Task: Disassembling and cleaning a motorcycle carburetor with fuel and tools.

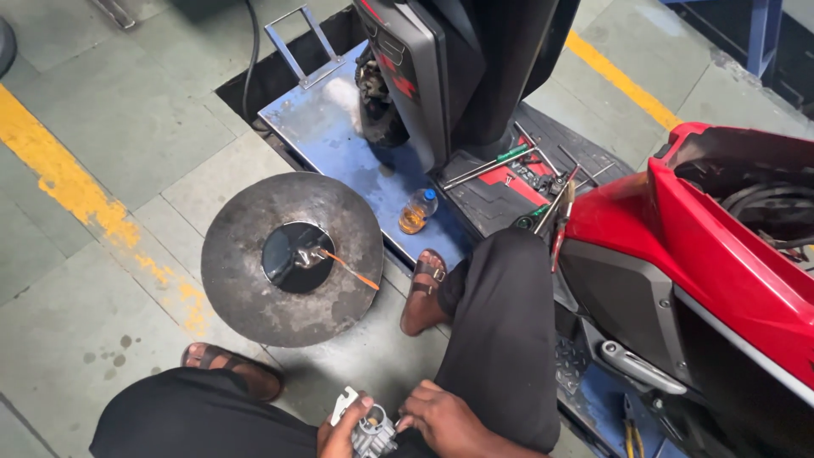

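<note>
At the bottom edge, between my knees, both hands hold a small grey metal carburettor-like part (pixel 370 433). My left hand (pixel 339 434) grips its left side and my right hand (pixel 441 417) holds its right side with fingers curled on it. In front of me on the floor lies a round dark metal pan (pixel 246 280) with a pool of dark liquid in its middle. A small metal piece and an orange-handled brush (pixel 348 270) rest in that pool.
A red scooter (pixel 712 254) stands on a blue lift platform (pixel 322 127) to my right, its black floorboard strewn with screwdrivers and wrenches (pixel 509 165). A small bottle of amber liquid (pixel 415 212) stands on the platform. My sandalled feet (pixel 424 288) flank the pan. Yellow lines mark the floor.
</note>
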